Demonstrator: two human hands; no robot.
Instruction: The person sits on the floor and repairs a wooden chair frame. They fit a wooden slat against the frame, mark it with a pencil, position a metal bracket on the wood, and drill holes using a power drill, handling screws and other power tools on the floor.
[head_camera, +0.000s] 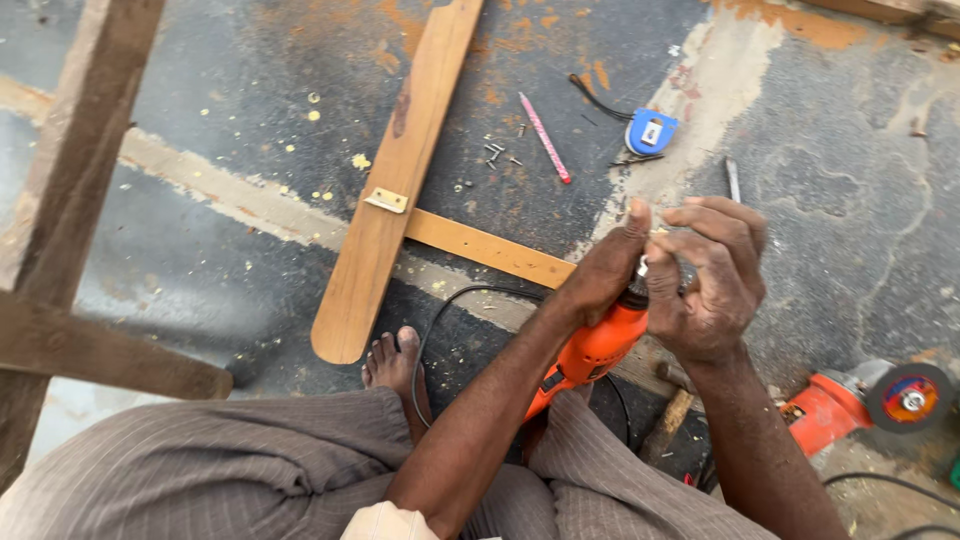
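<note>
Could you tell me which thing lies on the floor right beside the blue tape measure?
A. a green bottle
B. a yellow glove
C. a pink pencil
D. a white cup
C, since a pink pencil lies slanted on the grey floor just left of the blue tape measure, while both hands, left hand and right hand, work at the chuck end of the orange drill.
</note>
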